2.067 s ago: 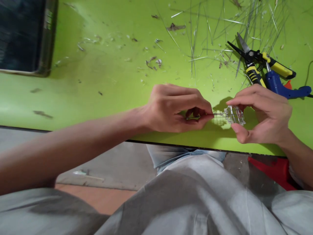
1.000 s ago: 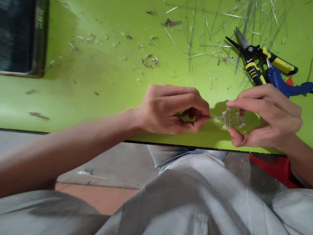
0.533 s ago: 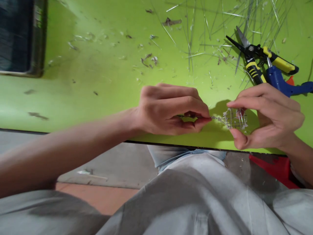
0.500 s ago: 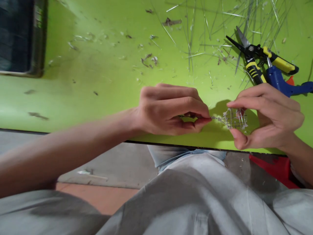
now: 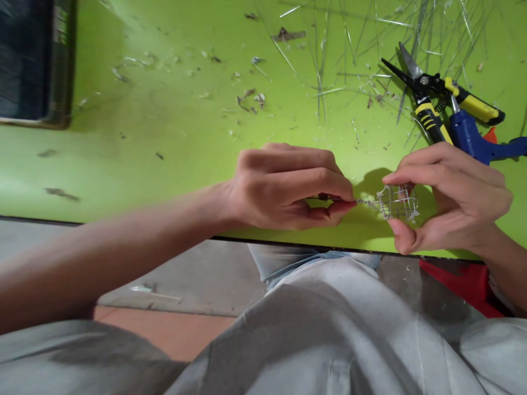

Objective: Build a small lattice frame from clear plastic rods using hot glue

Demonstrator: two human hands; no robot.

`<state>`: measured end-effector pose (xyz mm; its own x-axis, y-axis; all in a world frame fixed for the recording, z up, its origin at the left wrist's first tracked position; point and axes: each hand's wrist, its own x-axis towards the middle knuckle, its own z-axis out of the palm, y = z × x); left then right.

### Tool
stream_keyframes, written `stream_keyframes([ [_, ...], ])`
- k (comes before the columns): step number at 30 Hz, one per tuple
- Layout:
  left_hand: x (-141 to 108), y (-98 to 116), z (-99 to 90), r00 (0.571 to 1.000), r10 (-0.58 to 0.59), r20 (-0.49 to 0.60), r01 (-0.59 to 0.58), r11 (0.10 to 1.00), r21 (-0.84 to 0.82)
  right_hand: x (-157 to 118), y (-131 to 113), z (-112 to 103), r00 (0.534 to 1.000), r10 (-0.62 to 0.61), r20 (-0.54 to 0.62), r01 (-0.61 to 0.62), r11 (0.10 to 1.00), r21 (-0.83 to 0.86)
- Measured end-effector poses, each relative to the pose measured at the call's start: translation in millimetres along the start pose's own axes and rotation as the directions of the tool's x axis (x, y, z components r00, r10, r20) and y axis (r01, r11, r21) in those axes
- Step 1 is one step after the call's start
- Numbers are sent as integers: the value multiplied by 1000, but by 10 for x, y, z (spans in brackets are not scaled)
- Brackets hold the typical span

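Note:
A small wire cage (image 5: pixel 397 203) with whitish blobs at its joints is between my two hands, near the front edge of the green table (image 5: pixel 164 99). My right hand (image 5: pixel 453 195) grips it between thumb and fingers, thumb below and fingertips above. From its left side runs a thin twisted wire stem (image 5: pixel 366 202). My left hand (image 5: pixel 294 186) pinches this stem between thumb and forefinger; part of the stem is hidden inside the fingers.
Yellow-and-black snips (image 5: pixel 428 88) lie jaws apart beside a blue glue gun (image 5: pixel 473 134) at the right. Loose wires (image 5: pixel 346 49) spread behind, with brown and clear scraps (image 5: pixel 249 101) scattered about. A dark-screened device (image 5: pixel 28 60) is at the far left.
Both hands keep their grips and hardly move. The wire cage has turned slightly in the right fingers and sits a touch lower.

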<state>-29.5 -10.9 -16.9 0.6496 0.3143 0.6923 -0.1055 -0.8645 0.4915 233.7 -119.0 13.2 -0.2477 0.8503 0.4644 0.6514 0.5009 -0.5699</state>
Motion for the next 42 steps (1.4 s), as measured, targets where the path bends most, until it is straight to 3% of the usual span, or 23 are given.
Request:
stream_keyframes([
  [6,-26,-30,-14,978,-161,130,162,987,3,-30,1,-7,998,45,40,-46,999,25],
  [8,-13,-23,-15,976,-174,128,176,984,-5,-34,6,-2,998,45,42,-47,998,36],
  [14,61,23,22,999,-17,-35,16,999,-30,-13,-1,21,1000,0,-23,1,999,34],
  [20,-15,13,-21,980,-175,97,176,984,-4,34,-8,25,995,-70,-74,73,997,37],
  [24,25,118,7,963,-262,66,259,965,49,12,19,42,999,-13,-51,15,999,42],
  [27,143,241,97,946,-322,23,317,941,121,6,23,49,996,-58,-70,63,996,70],
  [32,255,316,208,950,-311,-12,310,943,119,6,32,19,994,-97,-48,99,994,53],
  [38,66,173,141,969,-238,-63,243,965,102,-7,191,89,992,-42,116,53,994,-95],
  [42,22,105,175,966,-119,-228,163,969,188,6,195,107,998,-51,37,55,993,-108],
])
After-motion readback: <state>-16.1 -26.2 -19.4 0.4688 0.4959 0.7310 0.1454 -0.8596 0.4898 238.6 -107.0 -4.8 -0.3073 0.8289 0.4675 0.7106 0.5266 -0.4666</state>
